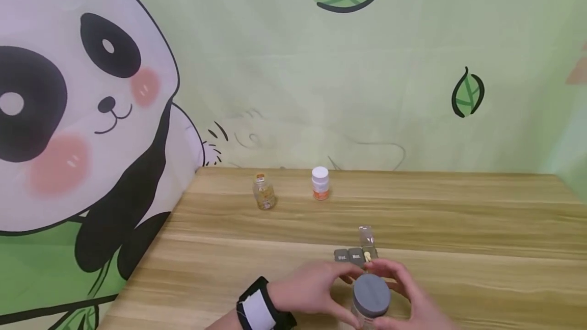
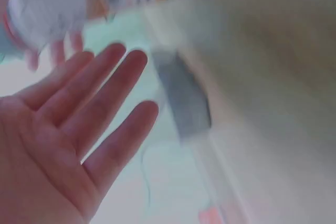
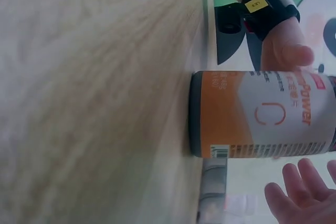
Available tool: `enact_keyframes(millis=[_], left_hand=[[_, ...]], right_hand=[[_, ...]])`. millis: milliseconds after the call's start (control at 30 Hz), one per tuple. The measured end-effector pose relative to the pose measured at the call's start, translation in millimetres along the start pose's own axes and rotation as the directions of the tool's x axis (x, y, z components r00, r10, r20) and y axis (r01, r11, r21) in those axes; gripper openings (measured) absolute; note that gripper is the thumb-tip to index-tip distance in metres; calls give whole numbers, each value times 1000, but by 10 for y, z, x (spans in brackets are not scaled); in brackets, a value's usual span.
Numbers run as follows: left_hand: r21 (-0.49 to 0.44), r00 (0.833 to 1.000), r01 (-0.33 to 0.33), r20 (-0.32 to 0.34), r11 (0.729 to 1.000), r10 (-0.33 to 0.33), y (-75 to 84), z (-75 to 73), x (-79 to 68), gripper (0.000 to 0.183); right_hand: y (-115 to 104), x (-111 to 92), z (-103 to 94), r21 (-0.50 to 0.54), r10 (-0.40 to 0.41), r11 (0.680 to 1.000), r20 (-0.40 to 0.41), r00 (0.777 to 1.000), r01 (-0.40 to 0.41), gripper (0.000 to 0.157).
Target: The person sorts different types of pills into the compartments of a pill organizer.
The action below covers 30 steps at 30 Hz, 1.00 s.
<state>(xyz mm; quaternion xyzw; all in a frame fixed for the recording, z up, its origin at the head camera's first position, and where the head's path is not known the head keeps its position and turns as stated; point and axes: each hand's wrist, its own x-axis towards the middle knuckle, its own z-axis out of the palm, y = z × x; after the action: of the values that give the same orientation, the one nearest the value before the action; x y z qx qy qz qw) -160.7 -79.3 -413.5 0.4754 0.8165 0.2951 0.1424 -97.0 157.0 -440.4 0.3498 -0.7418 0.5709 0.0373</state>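
A pill bottle (image 1: 371, 294) with a grey lid stands on the table at the bottom of the head view. Its white and orange label (image 3: 262, 114) reads "Power" and shows a large C in the right wrist view. My left hand (image 1: 312, 289) is beside its left side, fingers extended; the left wrist view shows those fingers (image 2: 118, 145) apart from the bottle. My right hand (image 1: 412, 294) is round its right side, and its fingers (image 3: 302, 187) are clear of the label. Just behind lies a grey pill organizer (image 1: 355, 256), one clear lid raised over yellowish pills.
Towards the table's back edge stand a clear bottle (image 1: 264, 195) with yellowish contents and a white bottle (image 1: 320, 185) with an orange band. A panda-printed cloth (image 1: 275, 75) hangs behind the wooden table (image 1: 458, 218). A black strap (image 1: 261, 299) circles my left wrist.
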Motion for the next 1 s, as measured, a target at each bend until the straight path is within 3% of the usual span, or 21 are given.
enact_keyframes(millis=[200,300,400,567,800,1000], left_hand=[[39,993,71,-93,997,-67,-127,-249,-73,55],[28,985,115,-131,993,-110,-157,-314,-76,50],[16,981,117,-155,993,-113,-162,-338,-64,47],[1,981,109,-160,994,-107,-147,-352,-42,47],[3,982,109,-158,994,-108,-148,-340,-37,40],[11,982,102,-159,995,-99,-160,-326,-41,37]], right_hand=[[19,62,-28,73,77,994,105,991,-85,79],[34,99,11,139,98,983,157,983,-120,75],[29,124,55,206,131,964,174,976,-167,67],[-21,141,94,246,202,940,161,966,-237,55],[4,113,86,162,166,970,104,981,-182,55],[20,2,-65,135,181,973,54,982,-187,53]])
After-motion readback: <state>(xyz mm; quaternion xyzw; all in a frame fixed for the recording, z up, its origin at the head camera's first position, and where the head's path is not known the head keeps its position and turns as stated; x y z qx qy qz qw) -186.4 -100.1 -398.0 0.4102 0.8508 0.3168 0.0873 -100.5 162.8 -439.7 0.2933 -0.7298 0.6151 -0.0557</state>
